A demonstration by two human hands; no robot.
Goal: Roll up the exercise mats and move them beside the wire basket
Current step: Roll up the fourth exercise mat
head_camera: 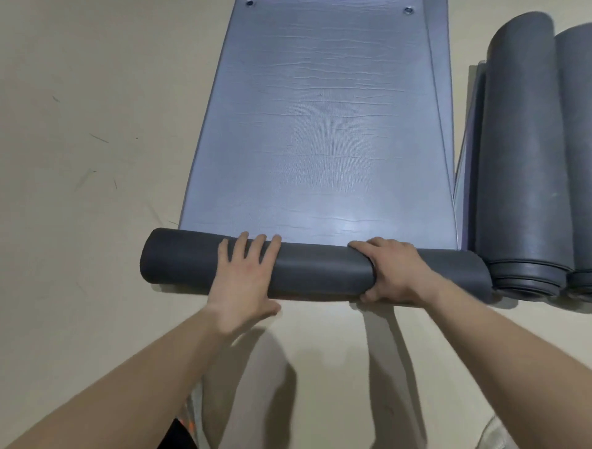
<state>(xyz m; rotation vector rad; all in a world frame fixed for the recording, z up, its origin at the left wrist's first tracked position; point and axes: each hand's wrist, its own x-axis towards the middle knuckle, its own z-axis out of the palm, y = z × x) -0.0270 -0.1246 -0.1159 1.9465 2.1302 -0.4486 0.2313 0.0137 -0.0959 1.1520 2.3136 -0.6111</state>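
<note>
Two hands at work on a floor (80,128): the left hand (245,278) presses flat, fingers straight, on the rolled near end of a grey exercise mat (320,128), while the right hand (389,272) curls round the roll, thumb tucked beneath. The rest of the mat lies unrolled ahead, with two eyelets (249,3) at its far end, over a second flat mat (439,96) whose edge shows along the right. Just beside them, two fully rolled mats (519,144) lie side by side.

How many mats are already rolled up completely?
2. One rolled mat lies right of the flat mat; the second roll lies beside it, cut off by the right edge. More may be hidden beyond.
</note>
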